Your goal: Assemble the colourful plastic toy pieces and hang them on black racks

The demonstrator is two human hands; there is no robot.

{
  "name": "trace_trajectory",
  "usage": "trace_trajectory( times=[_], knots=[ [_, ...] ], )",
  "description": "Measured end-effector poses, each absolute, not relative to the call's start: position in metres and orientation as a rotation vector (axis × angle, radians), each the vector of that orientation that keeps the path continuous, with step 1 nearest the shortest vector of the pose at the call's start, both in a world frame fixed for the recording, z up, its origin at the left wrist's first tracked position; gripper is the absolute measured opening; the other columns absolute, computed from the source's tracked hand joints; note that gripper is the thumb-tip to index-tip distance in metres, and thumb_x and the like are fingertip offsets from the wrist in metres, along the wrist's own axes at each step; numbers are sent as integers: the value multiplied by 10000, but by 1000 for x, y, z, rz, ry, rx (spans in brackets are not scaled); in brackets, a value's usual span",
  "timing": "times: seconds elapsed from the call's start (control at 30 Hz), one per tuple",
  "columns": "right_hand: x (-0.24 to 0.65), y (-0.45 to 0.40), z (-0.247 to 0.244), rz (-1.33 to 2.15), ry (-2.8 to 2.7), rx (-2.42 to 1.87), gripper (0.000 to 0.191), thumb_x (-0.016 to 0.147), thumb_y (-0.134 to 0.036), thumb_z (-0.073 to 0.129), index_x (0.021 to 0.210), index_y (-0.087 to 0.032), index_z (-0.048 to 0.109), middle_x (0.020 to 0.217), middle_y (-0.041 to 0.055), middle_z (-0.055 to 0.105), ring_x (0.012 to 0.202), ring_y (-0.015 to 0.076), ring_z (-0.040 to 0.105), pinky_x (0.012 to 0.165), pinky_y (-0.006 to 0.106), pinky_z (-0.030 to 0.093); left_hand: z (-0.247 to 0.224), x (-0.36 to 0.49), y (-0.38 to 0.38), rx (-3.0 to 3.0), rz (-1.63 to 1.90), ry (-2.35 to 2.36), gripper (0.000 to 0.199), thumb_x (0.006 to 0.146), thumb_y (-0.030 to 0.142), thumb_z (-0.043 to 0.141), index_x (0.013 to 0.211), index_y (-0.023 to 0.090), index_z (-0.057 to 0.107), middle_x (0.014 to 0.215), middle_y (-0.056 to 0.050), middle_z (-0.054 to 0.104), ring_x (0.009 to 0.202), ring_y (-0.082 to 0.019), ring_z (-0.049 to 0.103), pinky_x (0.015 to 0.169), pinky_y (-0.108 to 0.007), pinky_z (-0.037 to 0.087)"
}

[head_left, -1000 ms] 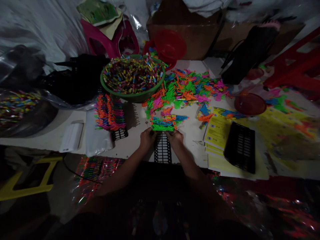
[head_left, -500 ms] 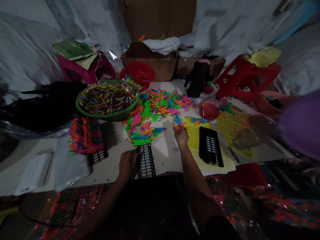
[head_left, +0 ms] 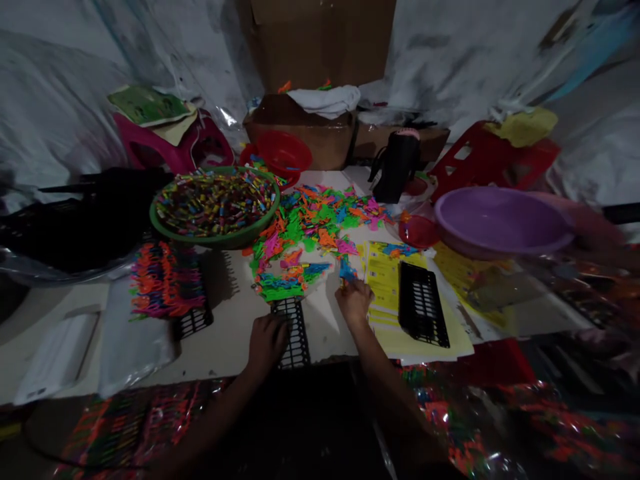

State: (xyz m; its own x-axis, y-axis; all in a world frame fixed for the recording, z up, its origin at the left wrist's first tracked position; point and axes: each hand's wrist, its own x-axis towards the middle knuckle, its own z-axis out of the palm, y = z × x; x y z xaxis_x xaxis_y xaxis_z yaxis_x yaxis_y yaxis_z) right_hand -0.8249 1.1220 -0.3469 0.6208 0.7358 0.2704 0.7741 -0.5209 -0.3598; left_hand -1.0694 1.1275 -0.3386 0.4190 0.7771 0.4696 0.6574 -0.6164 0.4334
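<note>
My left hand (head_left: 269,341) rests with curled fingers on a black plastic rack (head_left: 296,340) of slotted rows, steadying its near part. Colourful plastic pieces in green, blue and orange fill the far end of this rack (head_left: 281,283). A small blue plastic figure (head_left: 346,269) is pinched in my right hand (head_left: 356,301), just left of the yellow printed sheets. Beyond both hands spreads a loose heap of bright plastic figures (head_left: 320,217). The exact shape of the pinched piece is blurred.
A green basin (head_left: 220,241) of small coloured tubes stands left, near a filled rack (head_left: 167,283). Black racks (head_left: 424,303) lie on yellow sheets (head_left: 383,273) at right. A purple basin (head_left: 503,223) sits far right, a red bowl (head_left: 419,231) beside it. A black bottle bag (head_left: 397,167) stands behind.
My right hand has drawn back toward me with the blue figure. My left hand has slid slightly right over the rack. The purple basin has moved left and tilted level.
</note>
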Motion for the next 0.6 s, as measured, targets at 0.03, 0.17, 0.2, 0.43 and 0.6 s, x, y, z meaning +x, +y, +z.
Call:
trace_trajectory(
  times=[0.03, 0.17, 0.2, 0.43, 0.6],
  knots=[
    [-825, 1113, -345, -122, -1130, -2376, 208, 708, -302, 511, 774, -175, 661, 910, 88, 598, 880, 235, 484, 786, 362, 325, -334, -1065, 1126, 2422, 964, 1247, 193, 815, 288, 480, 837, 192, 646, 834, -73, 651, 829, -195, 563, 763, -342, 452],
    [-831, 1082, -322, -150, -881, -2177, 212, 714, -326, 512, 651, -163, 632, 789, 81, 588, 787, 226, 505, 741, 374, 366, -313, -1034, 1117, 2044, 729, 1048, 229, 806, 346, 481, 812, 217, 671, 789, -39, 682, 736, -164, 612, 686, -287, 490],
    [-837, 1076, -314, -169, -882, -2088, 206, 719, -327, 516, 655, -165, 627, 782, 76, 580, 786, 223, 509, 745, 379, 375, -309, -1025, 1115, 1935, 691, 1008, 229, 795, 358, 498, 845, 221, 673, 818, -33, 691, 746, -162, 623, 689, -280, 497],
    [-877, 1044, -289, 24, -1506, -1508, 158, 804, -261, 498, 860, -240, 644, 836, 43, 586, 818, 167, 545, 730, 317, 457, -294, -1013, 1109, 1584, 788, 930, 258, 659, 384, 647, 804, 175, 690, 771, -51, 700, 699, -181, 638, 679, -285, 510],
    [-892, 1049, -296, 66, -1719, -1470, 205, 827, -277, 466, 811, -236, 666, 850, 52, 616, 835, 177, 558, 747, 319, 467, -286, -1039, 1102, 1762, 876, 919, 279, 633, 415, 675, 798, 190, 681, 812, -60, 679, 779, -181, 618, 724, -289, 493]
  ],
)
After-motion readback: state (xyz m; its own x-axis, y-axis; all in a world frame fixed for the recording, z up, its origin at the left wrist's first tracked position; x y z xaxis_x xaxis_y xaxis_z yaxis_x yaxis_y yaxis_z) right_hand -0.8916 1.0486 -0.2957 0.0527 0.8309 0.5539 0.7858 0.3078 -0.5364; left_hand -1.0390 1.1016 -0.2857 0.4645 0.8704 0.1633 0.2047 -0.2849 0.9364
